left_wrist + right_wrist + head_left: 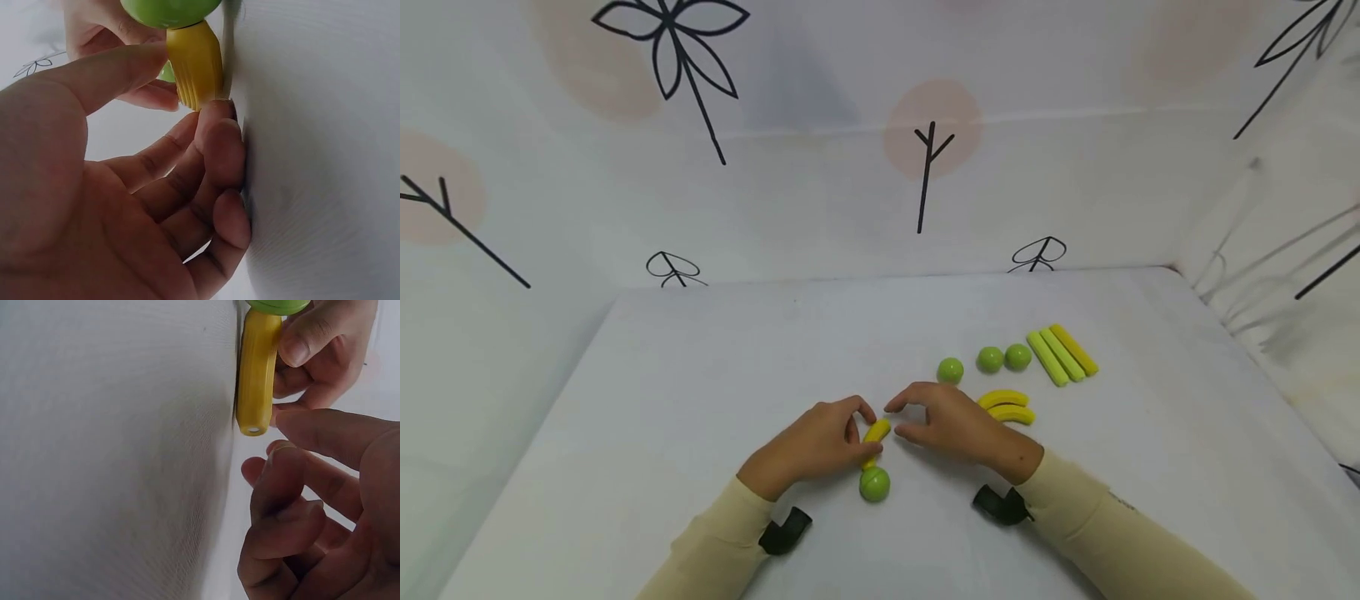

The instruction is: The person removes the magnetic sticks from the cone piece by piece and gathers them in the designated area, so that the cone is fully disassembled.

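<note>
A yellow stick with lengthwise ridges lies on the white table in front of me. My left hand pinches it between thumb and fingers, and the thumb crosses over it in the head view. The near end of the stick touches a glossy green ball. In the right wrist view, the far end of the yellow stick shows a small hole. Just to the right, my right hand hovers with loosely bent fingers and holds nothing. Its fingertips are close to that far end.
Two curved yellow pieces like toy bananas lie beyond my right hand, partly covered by it. Farther back are three green balls. Beside them lie two pale green sticks and a yellow stick. A patterned white cloth hangs behind the table.
</note>
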`<state>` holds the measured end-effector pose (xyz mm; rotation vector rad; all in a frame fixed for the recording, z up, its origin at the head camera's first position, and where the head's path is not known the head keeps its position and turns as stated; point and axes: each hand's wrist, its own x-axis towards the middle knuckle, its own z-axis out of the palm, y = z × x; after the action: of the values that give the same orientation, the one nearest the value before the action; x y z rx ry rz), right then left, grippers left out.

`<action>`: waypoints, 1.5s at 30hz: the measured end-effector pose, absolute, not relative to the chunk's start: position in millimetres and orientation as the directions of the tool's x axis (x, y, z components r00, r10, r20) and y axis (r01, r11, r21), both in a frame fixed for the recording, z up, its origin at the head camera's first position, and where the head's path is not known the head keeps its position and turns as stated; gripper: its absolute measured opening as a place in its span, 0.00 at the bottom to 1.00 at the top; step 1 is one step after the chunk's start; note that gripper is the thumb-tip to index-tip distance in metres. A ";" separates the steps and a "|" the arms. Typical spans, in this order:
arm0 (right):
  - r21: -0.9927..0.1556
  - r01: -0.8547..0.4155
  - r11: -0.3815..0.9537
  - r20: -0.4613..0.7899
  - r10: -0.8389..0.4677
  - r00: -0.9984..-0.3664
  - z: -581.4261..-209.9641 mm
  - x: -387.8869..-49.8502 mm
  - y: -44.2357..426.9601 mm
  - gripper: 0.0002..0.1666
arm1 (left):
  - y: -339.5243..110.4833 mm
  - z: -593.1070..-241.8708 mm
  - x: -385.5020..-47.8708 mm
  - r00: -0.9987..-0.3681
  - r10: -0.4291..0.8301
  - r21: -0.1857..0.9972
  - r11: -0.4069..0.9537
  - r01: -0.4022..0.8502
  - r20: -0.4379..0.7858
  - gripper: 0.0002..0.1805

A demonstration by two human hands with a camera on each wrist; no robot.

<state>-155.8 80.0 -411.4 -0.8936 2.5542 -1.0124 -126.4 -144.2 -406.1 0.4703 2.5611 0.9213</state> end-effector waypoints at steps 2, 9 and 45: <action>-0.699 -0.450 0.556 -0.013 -0.639 -0.769 -413.4 -155.8 80.4 0.17 | -144.7 -405.9 -126.4 -0.870 0.432 0.664 0.726 0.177 -0.239 0.17; -0.733 -0.452 0.507 -0.020 -0.682 -0.731 -418.6 -156.6 82.0 0.16 | -143.4 -407.5 -128.1 -0.868 0.435 0.679 0.714 0.171 -0.239 0.18; -0.562 -0.486 0.669 -0.049 -0.614 -0.788 -417.1 -159.2 78.4 0.06 | -141.8 -409.1 -125.4 -0.870 0.458 0.689 0.691 0.219 -0.183 0.22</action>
<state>-159.2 78.4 -417.1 -0.8881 2.6507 -0.7922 -125.4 -141.8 -409.1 0.5315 2.5616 0.9792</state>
